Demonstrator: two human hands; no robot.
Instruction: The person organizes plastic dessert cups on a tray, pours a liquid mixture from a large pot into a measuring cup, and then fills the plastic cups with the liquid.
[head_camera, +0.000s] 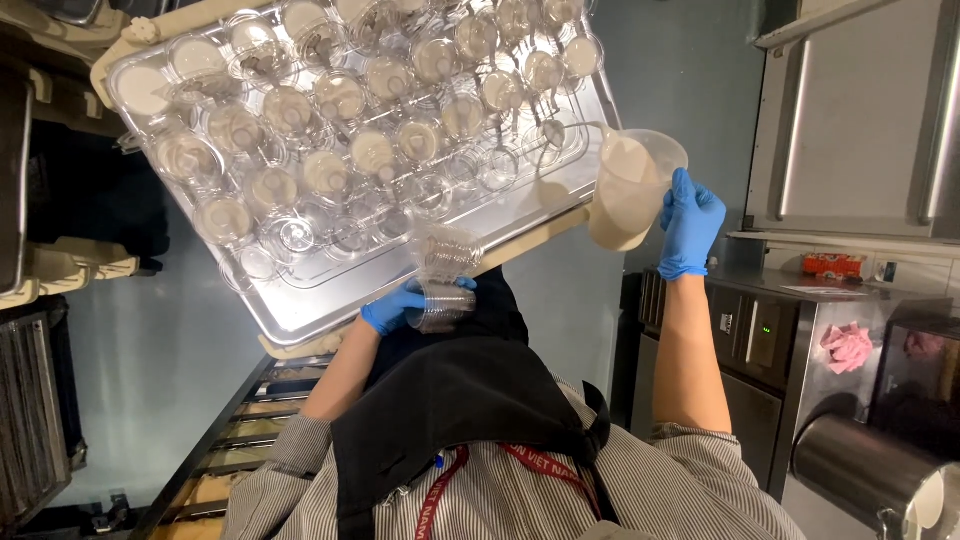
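Left hand: the blue-gloved left hand (398, 306) is closing around a short stack of clear plastic cups (444, 272), holding it just over the tray's near edge.
Right hand: the blue-gloved right hand (690, 222) is gripping a translucent measuring jug (628, 188) from its side, keeping it upright just off the tray's right corner.
Jug: it is carrying a cream-coloured liquid that is filling most of it.
Tray: a metal tray (300, 312) is resting on a cream-coloured support, with a bare strip showing along its near edge.
Filled cups: small clear cups of pale cream liquid (340, 96) are crowding the middle and far side of the tray, standing close together.
Empty cups: a few clear cups (296, 237) are sitting unfilled near the tray's near edge, beside the held stack.
Surroundings: a pink cloth (847, 346) is lying on a steel counter (805, 290) to the right, well apart from the tray.
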